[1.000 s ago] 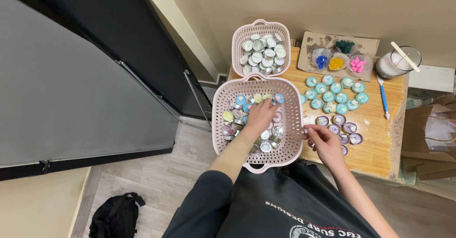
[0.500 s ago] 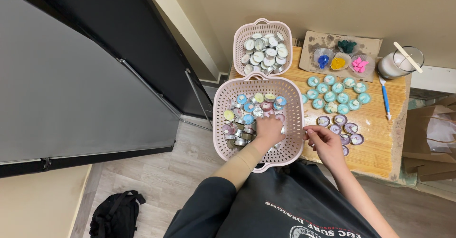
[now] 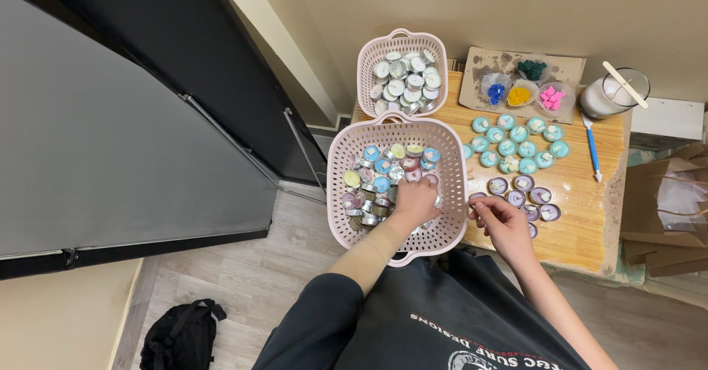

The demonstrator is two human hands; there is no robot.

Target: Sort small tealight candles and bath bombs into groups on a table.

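A wooden tabletop (image 3: 575, 230) holds two pink baskets. The big basket (image 3: 450, 222) sits near the person and is full of little candles (image 3: 383, 167) in many colours. The small basket (image 3: 369, 53) behind it has white candles. Blue candles (image 3: 516, 145) lie in rows on the tabletop, with purple candles (image 3: 527, 196) just below them. The left hand (image 3: 414, 202) is down in the big basket, fingers curled among the candles; I cannot tell if it holds one. The right hand (image 3: 505, 222) pinches a purple candle (image 3: 478, 199) at the tabletop's edge.

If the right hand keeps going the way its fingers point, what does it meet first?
Probably the purple tealight candles grouped on the wooden table; the right hand points up-left toward the nearest one, though depth is unclear.
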